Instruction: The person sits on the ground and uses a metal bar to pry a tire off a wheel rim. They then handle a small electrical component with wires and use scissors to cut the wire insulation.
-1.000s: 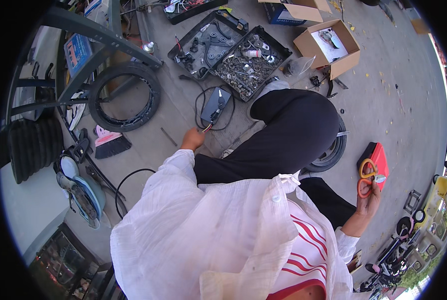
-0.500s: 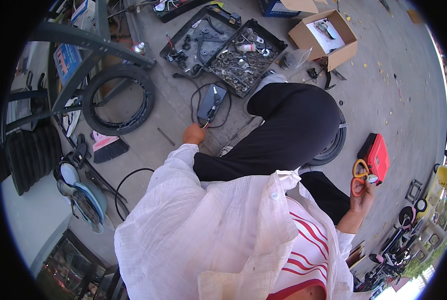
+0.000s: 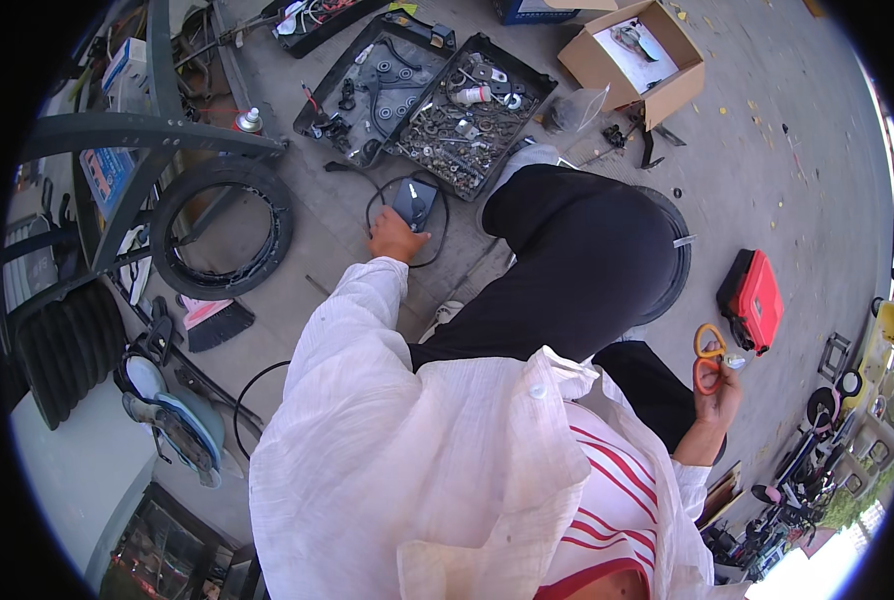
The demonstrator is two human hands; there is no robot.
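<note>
Now left hand fingers touching dark device; right hand fingers clamped on orange scissors

You are outdoors on a sunlit grey concrete floor. A dark metal frame stands at left, and a tyre lies just beside it.

Outdoor repair workshop, probably for two-wheelers, concrete floor, open trays of nuts and parts, loose tyre, red toolbox, cardboard box
</note>
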